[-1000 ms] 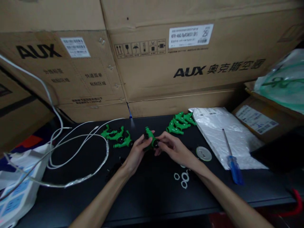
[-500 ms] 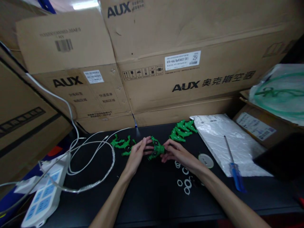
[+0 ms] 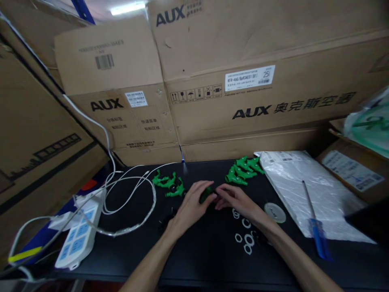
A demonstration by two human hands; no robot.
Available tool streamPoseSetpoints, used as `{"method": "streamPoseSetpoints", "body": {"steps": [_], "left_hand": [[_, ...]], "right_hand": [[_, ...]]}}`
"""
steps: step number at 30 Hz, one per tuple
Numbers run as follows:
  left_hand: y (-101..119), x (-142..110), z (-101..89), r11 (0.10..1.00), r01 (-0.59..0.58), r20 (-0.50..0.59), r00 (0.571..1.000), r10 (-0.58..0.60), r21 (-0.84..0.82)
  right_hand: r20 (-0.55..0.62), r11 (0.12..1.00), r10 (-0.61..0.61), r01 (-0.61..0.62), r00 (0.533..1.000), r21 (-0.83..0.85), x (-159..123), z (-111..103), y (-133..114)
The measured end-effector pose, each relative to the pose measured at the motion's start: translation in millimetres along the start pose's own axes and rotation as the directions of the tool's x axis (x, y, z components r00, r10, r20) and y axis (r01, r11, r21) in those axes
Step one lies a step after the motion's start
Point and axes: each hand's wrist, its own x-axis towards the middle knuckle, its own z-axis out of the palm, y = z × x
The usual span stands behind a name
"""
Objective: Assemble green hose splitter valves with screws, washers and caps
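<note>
My left hand (image 3: pixel 193 205) is wrapped round a green Y-shaped hose connector (image 3: pixel 206 195), most of it hidden behind the fingers and thumb. At the connector's right end, the fingers of my right hand (image 3: pixel 234 199) are pinched together around something small and dark that I cannot make out. Left of my hands lie several green connectors with black parts (image 3: pixel 176 190). Beyond my right hand is a cluster of similar green connectors (image 3: pixel 243 170). Several white rings (image 3: pixel 248 239) are scattered below my right forearm, with a few dark bits beside them.
A round pale disc (image 3: pixel 275 212) lies right of my right hand. Farther right, a blue-handled screwdriver (image 3: pixel 318 239) rests against a white plastic mailer (image 3: pixel 288 174). At left are a looped cable (image 3: pixel 154 198) and a power strip (image 3: pixel 77 243). Large cartons (image 3: pixel 206 121) wall off the back.
The camera view has tilted up and turned left. My left hand has gone from holding the connector with fingers spread to covering most of it. My right hand stays at its right end.
</note>
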Motion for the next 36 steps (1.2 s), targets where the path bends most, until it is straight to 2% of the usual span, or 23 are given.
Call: {"method": "streamPoseSetpoints", "body": {"steps": [2, 6, 8, 11, 15, 21, 27, 33, 36], "left_hand": [[-0.6, -3.0, 2.6, 0.984, -0.094, 0.132, 0.988, 0.075, 0.149], [-5.2, -2.4, -8.0, 0.937, -0.169, 0.289, 0.954, 0.078, 0.304], [-9.2, 1.9, -19.2, 0.916, -0.191, 0.341, 0.938, 0.065, 0.351], [-18.5, 11.0, -36.5, 0.901, -0.184, 0.347, 0.937, 0.04, 0.392], [-32.6, 19.7, -52.0, 0.878, -0.168, 0.317, 0.948, 0.02, 0.448], [-44.9, 22.5, -60.9, 0.846, -0.141, 0.248, 0.969, 0.011, 0.513], [-54.7, 24.7, -72.8, 0.812, -0.009, 0.076, 0.996, -0.044, 0.583], [-59.5, 5.1, -83.1, 0.767, 0.178, -0.159, 0.982, -0.101, 0.616], [-61.5, -10.4, -76.3, 0.752, 0.22, -0.186, 0.974, -0.131, 0.622]], "right_hand": [[0.012, 0.998, -0.017, 0.018, 1.0, -0.06, 0.4, -4.3, -0.3], [-0.03, 0.982, -0.102, 0.095, 0.994, -0.166, 0.2, -11.6, -4.9], [-0.03, 0.971, -0.137, 0.129, 0.99, -0.2, -0.9, -12.2, -7.9], [0.007, 0.96, -0.163, 0.161, 0.987, -0.228, -3.0, -10.0, -10.8], [0.042, 0.948, -0.195, 0.199, 0.98, -0.247, -4.1, -8.3, -10.7], [0.04, 0.929, -0.241, 0.243, 0.97, -0.278, -3.7, -10.2, -9.4], [0.028, 0.914, -0.265, 0.261, 0.964, -0.31, -3.8, -9.5, -9.7], [0.005, 0.877, -0.316, 0.294, 0.949, -0.381, -3.0, -11.1, -6.6], [0.016, 0.857, -0.33, 0.306, 0.944, -0.414, -3.3, -9.5, -5.3]]}}
